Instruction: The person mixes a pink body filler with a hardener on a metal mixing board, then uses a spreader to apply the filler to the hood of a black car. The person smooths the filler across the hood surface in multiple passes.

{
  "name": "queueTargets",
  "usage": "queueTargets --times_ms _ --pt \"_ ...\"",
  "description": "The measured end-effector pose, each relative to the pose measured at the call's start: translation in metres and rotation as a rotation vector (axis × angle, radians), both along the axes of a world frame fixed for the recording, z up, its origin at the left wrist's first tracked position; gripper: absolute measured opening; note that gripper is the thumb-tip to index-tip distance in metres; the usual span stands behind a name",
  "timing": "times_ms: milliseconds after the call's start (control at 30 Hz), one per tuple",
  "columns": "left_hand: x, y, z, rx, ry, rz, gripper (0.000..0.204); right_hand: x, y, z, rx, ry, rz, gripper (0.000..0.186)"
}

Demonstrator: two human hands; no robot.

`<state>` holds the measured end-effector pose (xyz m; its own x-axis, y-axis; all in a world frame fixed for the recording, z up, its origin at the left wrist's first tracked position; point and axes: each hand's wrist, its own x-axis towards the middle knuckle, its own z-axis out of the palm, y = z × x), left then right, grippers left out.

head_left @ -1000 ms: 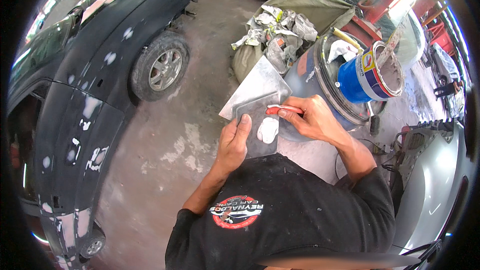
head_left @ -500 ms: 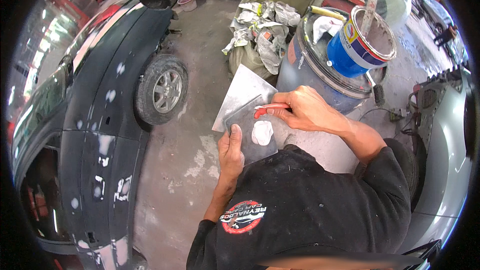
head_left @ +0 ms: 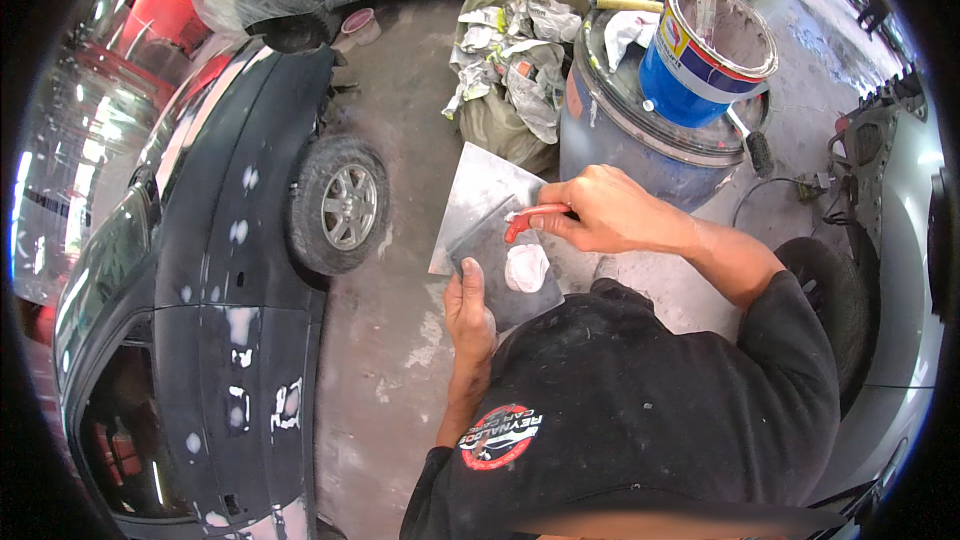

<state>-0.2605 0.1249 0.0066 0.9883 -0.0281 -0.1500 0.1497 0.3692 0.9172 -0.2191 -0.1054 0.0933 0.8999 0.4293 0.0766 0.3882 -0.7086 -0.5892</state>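
My left hand [head_left: 470, 315] grips the lower left edge of a flat dark grey mixing plate [head_left: 482, 255], thumb on top. A round mound of white putty [head_left: 526, 268] rests on the plate's right part. Under the plate's far side, a lighter grey sheet [head_left: 472, 185] sticks out; what supports it is hidden. Pinched in the fingers of my right hand [head_left: 608, 208] is a small red squeeze tube [head_left: 535, 220]. Its whitish tip points left, above the plate and beyond the putty.
A drum [head_left: 610, 140] stands ahead, topped by a blue paint bucket [head_left: 690, 90] holding a stick. Crumpled masking paper [head_left: 525, 50] fills a sack left of it. A dark car body [head_left: 215, 260] with pale patches lies left; a silver car panel [head_left: 905, 280] is at right.
The head view has shifted, so the cars and drum sit differently in the picture. Both hands keep their holds; the red tube has tilted slightly, its body lower at the left.
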Motion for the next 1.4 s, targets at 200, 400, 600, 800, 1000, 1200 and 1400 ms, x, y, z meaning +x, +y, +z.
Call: queueTargets --times_ms 200,400,600,800,1000,1200,1400 --pt "0.013 0.000 -0.003 -0.247 0.184 0.061 0.046 0.008 -0.006 -0.009 0.496 0.473 -0.052 0.037" --pt "0.017 0.000 -0.010 -0.349 0.170 0.040 0.046 0.004 -0.009 -0.017 0.655 0.470 -0.054 0.036" --pt "0.023 0.000 -0.013 -0.418 0.186 0.064 0.046 0.005 -0.015 -0.019 0.813 0.466 -0.136 0.033" --pt "0.025 0.001 -0.014 -0.424 0.199 0.083 0.046 0.004 -0.020 -0.030 0.813 0.489 -0.158 0.032" --pt "0.029 0.003 -0.017 -0.411 0.241 0.119 0.049 0.008 -0.018 -0.043 0.789 0.405 -0.187 0.027" --pt "0.034 0.008 -0.025 -0.461 0.288 0.106 0.049 0.028 -0.026 -0.058 0.350 -0.584 -0.414 0.024" --pt "0.032 0.016 -0.033 -0.413 0.301 0.171 0.046 0.079 -0.067 -0.071 0.052 -0.882 -0.541 0.026"
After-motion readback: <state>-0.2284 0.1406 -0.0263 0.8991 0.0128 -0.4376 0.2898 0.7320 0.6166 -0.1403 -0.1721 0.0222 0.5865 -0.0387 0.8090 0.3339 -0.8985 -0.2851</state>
